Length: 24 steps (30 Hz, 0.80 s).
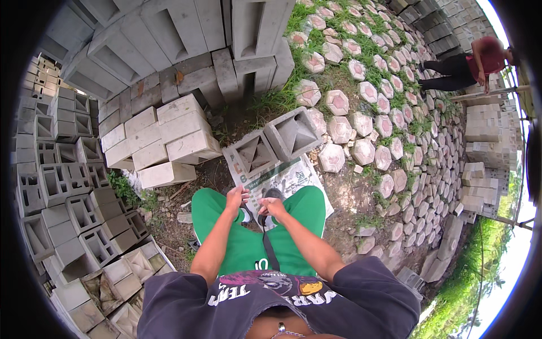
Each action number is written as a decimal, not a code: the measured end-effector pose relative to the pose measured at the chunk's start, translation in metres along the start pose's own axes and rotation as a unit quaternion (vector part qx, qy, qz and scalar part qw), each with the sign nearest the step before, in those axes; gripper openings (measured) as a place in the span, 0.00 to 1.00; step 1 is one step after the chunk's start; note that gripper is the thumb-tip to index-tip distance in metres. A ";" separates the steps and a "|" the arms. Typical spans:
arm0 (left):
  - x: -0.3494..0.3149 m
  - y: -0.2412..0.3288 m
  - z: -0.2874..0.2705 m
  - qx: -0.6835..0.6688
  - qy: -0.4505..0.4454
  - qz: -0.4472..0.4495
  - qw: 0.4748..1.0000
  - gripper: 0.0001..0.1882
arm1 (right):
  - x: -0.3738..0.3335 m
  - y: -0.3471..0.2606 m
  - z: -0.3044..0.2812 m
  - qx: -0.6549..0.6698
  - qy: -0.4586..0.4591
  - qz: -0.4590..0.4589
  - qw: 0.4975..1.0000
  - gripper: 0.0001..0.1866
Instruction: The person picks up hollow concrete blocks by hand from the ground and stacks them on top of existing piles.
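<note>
Both my hands are held between my knees, a short way apart, above a printed sheet (307,176) spread on the ground. My left hand (237,198) has its fingers curled in, and whatever they hold is too small to make out. My right hand (272,207) is closed in a pinch at the upper end of a black strap (267,240), which trails down over my green trousers. Just beyond the right hand is a dark round shape (273,193), partly covered. Two grey hollow blocks (250,153) (293,133) lie side by side at the sheet's far edge.
Pale blocks (164,138) are stacked ahead on the left, below tall grey blocks (164,42). More hollow blocks (73,186) fill the left side. Hexagonal pavers (361,121) lie in grass to the right. Another person (460,68) stands at far right, near stacked blocks (485,135).
</note>
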State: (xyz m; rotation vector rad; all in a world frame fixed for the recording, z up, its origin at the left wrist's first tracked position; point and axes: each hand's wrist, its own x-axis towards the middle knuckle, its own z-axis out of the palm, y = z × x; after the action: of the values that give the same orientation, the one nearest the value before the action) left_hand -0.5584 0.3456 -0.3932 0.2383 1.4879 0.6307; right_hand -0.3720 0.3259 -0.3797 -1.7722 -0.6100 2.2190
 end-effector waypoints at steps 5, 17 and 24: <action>-0.153 0.063 0.015 0.155 0.001 0.044 0.987 0.28 | -0.146 -0.062 0.007 -0.024 0.057 -0.035 0.997 0.22; -0.249 0.159 0.080 0.288 -0.106 0.126 0.943 0.24 | -0.320 -0.073 -0.074 0.207 0.261 -0.178 0.926 0.16; -0.242 0.189 0.195 0.173 -0.129 0.153 0.964 0.22 | -0.356 -0.076 -0.174 0.187 0.261 -0.190 0.928 0.12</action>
State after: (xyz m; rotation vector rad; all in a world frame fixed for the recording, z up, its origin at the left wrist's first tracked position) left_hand -0.4057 0.4173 -0.0704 0.8040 1.3105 0.5554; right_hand -0.1246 0.2689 -0.0663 -1.7489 -0.3395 1.4084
